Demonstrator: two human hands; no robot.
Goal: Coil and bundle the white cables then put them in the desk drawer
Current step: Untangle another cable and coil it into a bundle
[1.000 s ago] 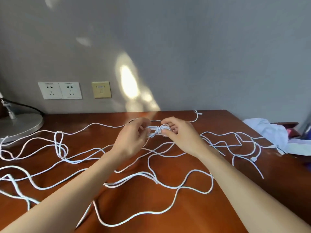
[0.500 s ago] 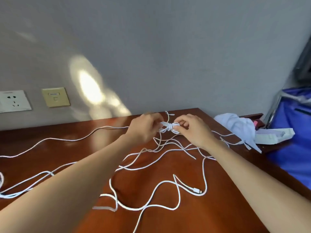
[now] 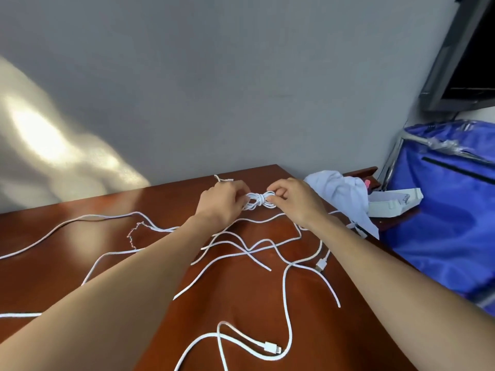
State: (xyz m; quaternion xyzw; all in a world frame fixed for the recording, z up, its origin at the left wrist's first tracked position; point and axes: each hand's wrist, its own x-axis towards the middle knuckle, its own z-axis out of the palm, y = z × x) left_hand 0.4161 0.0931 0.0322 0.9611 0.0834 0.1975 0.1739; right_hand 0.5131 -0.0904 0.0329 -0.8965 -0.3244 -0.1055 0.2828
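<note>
So the person's got both hands up at the far end of the worktop (image 3: 235, 303), close to the grey wall. Between them is a small coiled bundle (image 3: 259, 201) of white cable, wrapped around its middle like a little bow and held just above the wood. The left hand (image 3: 222, 202) has its grip closed around the left side of the bundle, fingers curled in. The right hand (image 3: 297, 202) is pinching the right side, thumb and fingertips clamped on the loops.

Everything else is a mess, honestly. Loose white cables (image 3: 249, 251) sprawl all over the worktop under and around both forearms, crossing each other. One flat USB plug (image 3: 321, 263) lies near the right forearm, and a slimmer connector (image 3: 272, 348) sits at the near edge.

Off the right end there's a crumpled white cloth (image 3: 337, 188), a white box (image 3: 393, 203) just beside it, and a big blue bag (image 3: 442, 210). A dark screen (image 3: 466, 54) hangs in the top right corner.
</note>
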